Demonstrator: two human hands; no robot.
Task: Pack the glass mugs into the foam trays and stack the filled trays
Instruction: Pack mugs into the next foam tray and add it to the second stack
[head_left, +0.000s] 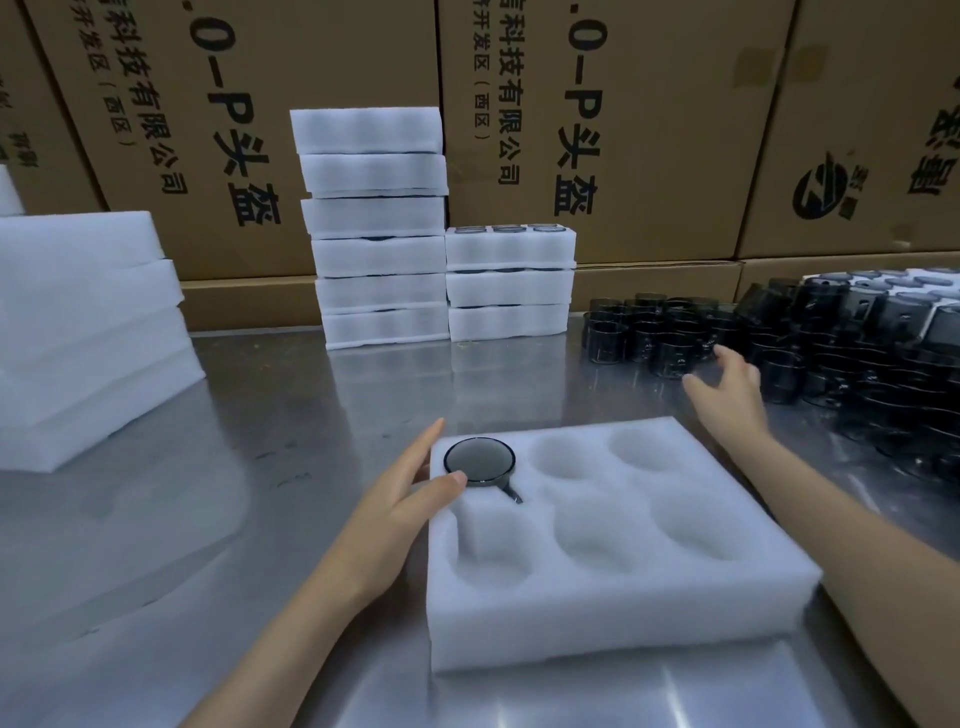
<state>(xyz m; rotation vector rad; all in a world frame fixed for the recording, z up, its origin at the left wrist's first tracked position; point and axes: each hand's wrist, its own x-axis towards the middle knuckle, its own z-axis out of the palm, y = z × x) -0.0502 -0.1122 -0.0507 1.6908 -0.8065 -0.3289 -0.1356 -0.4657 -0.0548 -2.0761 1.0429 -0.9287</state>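
A white foam tray (613, 618) with several round pockets lies on the steel table in front of me. One dark glass mug (479, 461) sits in its far left pocket, handle pointing toward me; the other pockets hold nothing. My left hand (410, 499) rests against the tray's left edge, fingers apart, thumb touching the mug's rim. My right hand (727, 387) is open in the air, fingers spread, just short of a crowd of dark glass mugs (779, 353) at the right. Two stacks of foam trays (382, 254) (509, 283) stand at the back.
A pile of foam trays (88, 332) sits at the left on the steel table (260, 467). Brown cardboard boxes (649, 130) form a wall behind everything. More mugs in a white tray (893, 291) stand at the far right.
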